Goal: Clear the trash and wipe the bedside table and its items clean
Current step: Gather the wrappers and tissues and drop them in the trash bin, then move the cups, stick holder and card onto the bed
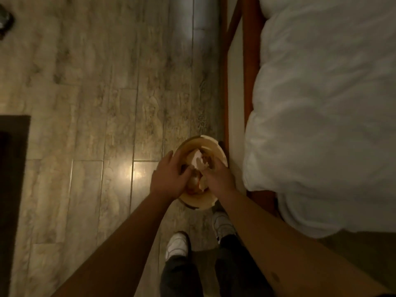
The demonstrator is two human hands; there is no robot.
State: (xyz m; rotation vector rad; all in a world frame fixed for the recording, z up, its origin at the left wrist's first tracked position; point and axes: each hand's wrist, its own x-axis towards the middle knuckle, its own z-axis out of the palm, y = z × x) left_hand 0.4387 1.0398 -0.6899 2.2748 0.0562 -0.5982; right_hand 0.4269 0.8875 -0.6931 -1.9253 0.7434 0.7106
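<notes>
Nowhere on the bin, the trash or anything around it can any writing, label or brand be read; the light is dim and the picture soft. Taking the round bin (220,156) as the landmark: it stands on the wood-look plank floor (107,103), its pale cream rim forming a wide ring with a darker wall on the far left. Inside it lies crumpled trash (198,160), a whitish wad with tan and orange scraps below it, too blurred to name further. Both hands reach down into the bin's mouth. The left hand (169,179) lies over the left rim with fingers spread and bent inward toward the trash, whether they actually grip it I cannot tell. The right hand (218,179) sits at the right side, fingers curled down into the wad, apparently pinching it. Just right of the bin runs a reddish wooden bed frame (225,82), with a white duvet (321,103) beyond. Nearer than the bin stand two white shoes (177,245) below dark trousers.
</notes>
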